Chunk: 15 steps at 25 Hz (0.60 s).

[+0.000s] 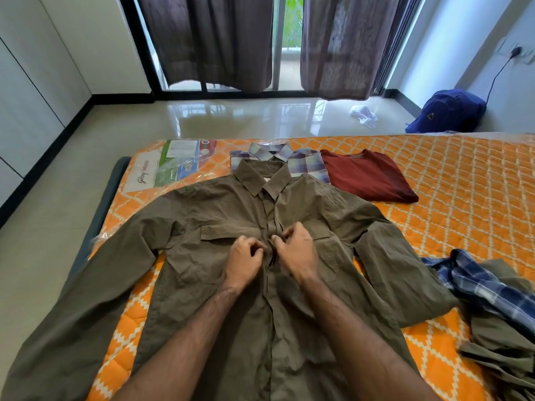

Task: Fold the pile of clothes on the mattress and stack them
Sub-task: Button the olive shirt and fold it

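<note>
An olive-brown long-sleeved shirt [220,215] lies face up and spread out on the orange quilted mattress [451,180], collar away from me, sleeves out to both sides. My left hand [243,259] and my right hand [295,250] meet at the middle of its front placket, at chest height, each pinching the fabric edge with curled fingers. Beyond the collar lies a folded plaid shirt [307,163], and a folded maroon t-shirt [367,178] sits beside it on the right. A pile of unfolded clothes, a blue checked shirt [480,285] over an olive garment [503,342], lies at the right edge.
The mattress sits on a glossy tiled floor [231,117]. A printed plastic label sheet [173,166] covers its far left corner. A blue backpack [451,111] and a crumpled white bag [363,115] lie on the floor near the right wall. Dark curtains [208,41] hang over a glass door.
</note>
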### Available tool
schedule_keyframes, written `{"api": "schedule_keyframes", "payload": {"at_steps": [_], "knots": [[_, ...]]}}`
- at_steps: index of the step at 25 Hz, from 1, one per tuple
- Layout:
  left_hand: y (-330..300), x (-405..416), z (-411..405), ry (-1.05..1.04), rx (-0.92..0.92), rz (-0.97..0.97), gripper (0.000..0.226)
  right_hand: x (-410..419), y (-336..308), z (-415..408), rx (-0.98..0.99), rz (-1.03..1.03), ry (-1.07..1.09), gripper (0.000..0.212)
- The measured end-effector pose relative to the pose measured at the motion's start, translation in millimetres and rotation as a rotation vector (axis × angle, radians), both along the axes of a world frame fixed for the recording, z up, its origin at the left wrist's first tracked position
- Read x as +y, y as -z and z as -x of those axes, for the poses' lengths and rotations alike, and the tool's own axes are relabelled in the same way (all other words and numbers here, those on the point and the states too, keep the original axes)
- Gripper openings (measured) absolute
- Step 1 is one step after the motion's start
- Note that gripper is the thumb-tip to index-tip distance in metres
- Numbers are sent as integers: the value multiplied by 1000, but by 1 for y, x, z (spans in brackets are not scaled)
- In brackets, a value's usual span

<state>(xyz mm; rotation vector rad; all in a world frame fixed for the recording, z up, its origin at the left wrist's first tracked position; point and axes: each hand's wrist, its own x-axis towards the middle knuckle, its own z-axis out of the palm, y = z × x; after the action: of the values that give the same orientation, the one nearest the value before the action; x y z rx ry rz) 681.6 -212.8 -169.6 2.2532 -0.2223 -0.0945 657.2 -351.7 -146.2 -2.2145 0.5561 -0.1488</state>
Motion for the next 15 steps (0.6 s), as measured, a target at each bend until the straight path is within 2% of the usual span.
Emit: {"api": "schedule_keyframes", "payload": {"at_steps": [2,4,6,7,9,13,15], "knots": [[-12,-3,-17,-76,-62,56,18,6,-15,-17,-105,280,-207,28],[-15,-12,-37,-195,28,129,26,14,-12,-36,-70,604,-412,33],[-10,-20,-52,-244,155,138,26,13,-4,-44,21,729,-431,34],[-5,-23,-56,-230,182,73,22,8,-2,-45,71,701,-385,34],[6,-26,-56,-172,166,-117,16,-5,-3,-44,174,514,-258,35],[10,-42,-46,-195,67,-360,58,-28,-2,-42,281,308,-138,41],[9,-48,-43,-204,15,-477,71,-31,3,-41,294,217,-92,41]]}}
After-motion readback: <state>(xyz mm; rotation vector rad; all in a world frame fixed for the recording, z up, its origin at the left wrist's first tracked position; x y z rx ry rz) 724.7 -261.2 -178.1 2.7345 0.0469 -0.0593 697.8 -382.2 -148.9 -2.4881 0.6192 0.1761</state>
